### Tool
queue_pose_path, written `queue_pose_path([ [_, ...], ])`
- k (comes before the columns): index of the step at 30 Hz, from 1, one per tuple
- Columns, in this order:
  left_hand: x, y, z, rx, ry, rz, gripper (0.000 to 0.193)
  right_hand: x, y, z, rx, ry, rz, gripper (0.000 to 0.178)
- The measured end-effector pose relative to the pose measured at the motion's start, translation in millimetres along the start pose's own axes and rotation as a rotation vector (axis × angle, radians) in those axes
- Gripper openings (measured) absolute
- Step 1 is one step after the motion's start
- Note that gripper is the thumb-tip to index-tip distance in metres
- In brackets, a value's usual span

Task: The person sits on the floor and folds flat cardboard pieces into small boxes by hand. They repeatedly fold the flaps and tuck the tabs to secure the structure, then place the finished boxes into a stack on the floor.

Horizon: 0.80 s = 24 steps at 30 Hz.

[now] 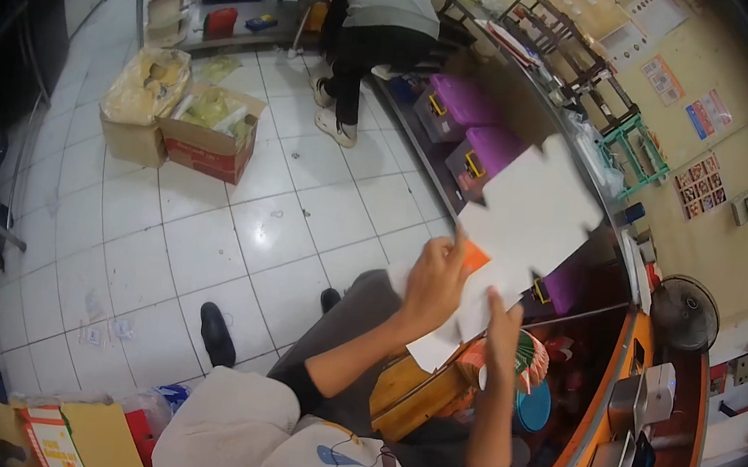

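A: Grip first. Left hand (pixel 436 282) is closed, pinching the lower left edge of the flat white die-cut cardboard sheet (pixel 529 210), thumb toward the camera, fingers behind. An orange patch, a printed face or tab, shows just beside the fingertips.

B: Right hand?

A: Right hand (pixel 502 326) lies lower and to the right, fingers straight and laid flat against the sheet's lower part. Whether the thumb closes behind the card I cannot tell; it reads more as a pressing palm than a pinch.

B: Which way does the sheet lie from the two grips?

A: Up and to the right. Long axis runs diagonally from the hands toward the upper right, with notched flaps at the far end. Nearly the whole sheet sits beyond the hands, unsupported in the air above the lap.

B: Nearer hand to the free end?

A: Judged roughly equal; the left is higher on the left edge, the right is under the bottom edge. The left carries it.

B: Surroundings, outward.

A: Directly below the right hand, a fanned stack of folded orange-and-green printed cartons (pixel 516 360) rests on a small wooden stool (pixel 411 395). Right of that, the curved orange-edged bench (pixel 598 416). Further off, white floor tiles (pixel 208 233), an open brown cardboard box (pixel 210 136) and another person bending at a shelf (pixel 370 21).
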State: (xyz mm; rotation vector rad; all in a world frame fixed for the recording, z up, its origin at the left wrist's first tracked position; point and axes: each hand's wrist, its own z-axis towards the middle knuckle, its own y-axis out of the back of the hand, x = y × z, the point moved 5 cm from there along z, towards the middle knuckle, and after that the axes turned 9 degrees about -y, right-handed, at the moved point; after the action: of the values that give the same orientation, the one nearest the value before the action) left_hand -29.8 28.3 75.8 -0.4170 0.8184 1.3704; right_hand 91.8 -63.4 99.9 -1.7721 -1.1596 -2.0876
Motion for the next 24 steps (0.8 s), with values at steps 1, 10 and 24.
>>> queue_pose_path([
  [1,-2.0,-2.2,-11.1,0.041,-0.078,0.057,0.068,-14.2,1.8,-5.8,0.024,-0.110,0.166,0.036],
  [10,-0.2,5.6,-83.0,0.446,-0.461,0.222,0.046,-99.9,-15.4,-12.3,0.219,-0.362,0.818,0.038],
  [24,58.7,-46.7,-114.4,-0.284,0.984,-1.222,0.019,-84.7,-22.8,-28.8,0.408,-0.354,0.974,0.035],
])
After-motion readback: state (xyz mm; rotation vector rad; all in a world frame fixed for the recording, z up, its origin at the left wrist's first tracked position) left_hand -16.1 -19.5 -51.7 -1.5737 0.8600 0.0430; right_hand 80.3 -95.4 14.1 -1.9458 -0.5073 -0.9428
